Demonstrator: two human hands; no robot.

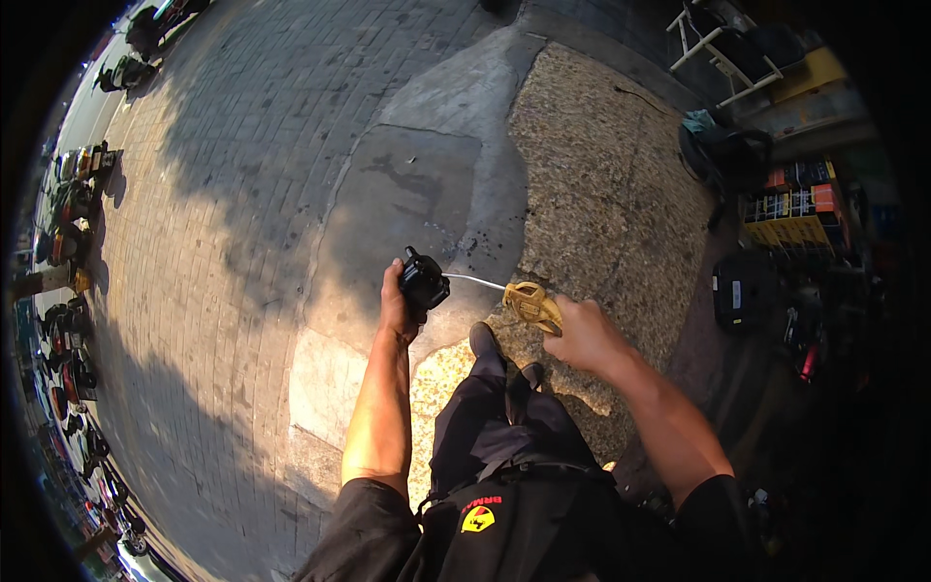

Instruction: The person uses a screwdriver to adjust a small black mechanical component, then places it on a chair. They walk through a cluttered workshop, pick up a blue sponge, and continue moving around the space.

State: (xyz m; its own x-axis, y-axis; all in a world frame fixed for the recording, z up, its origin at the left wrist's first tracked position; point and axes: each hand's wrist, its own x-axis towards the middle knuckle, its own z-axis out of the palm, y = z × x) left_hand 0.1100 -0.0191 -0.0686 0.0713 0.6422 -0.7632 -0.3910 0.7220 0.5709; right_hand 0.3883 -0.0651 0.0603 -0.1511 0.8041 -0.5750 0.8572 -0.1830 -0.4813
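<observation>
Grey brick paving (281, 116), dappled with shadow, sweeps across a street-side work spot, bordered by a slab of pebbled concrete (621, 165). Motorbikes (73, 359) stand in a row along the left rim, bent and crowded by the lens, their details hard to make out. A person in a black shirt (553, 529) and dark trousers stands at the slab's edge, shirt cut off by the lower frame. At right, a stack of yellow, black and orange boxes (795, 218) carries print too small to make out; just below it sits a black case (734, 294) with a pale label. Beyond it, deep shade swallows most of the clutter.

The right hand (590, 339) is closed around the rear of a yellow tool (531, 306), whose rounded front projects past the knuckles toward the left; the fingers' undersides are hidden. The left hand (396, 308) holds a small black device (424, 279), thumb along its near left side, the other fingers mostly concealed beneath. On the shirt is a yellow emblem (477, 519) bearing a dark figure, with red lettering beside it. Smallest of all, a thin white strand (475, 280), rod or cord, spans the gap between device and tool.
</observation>
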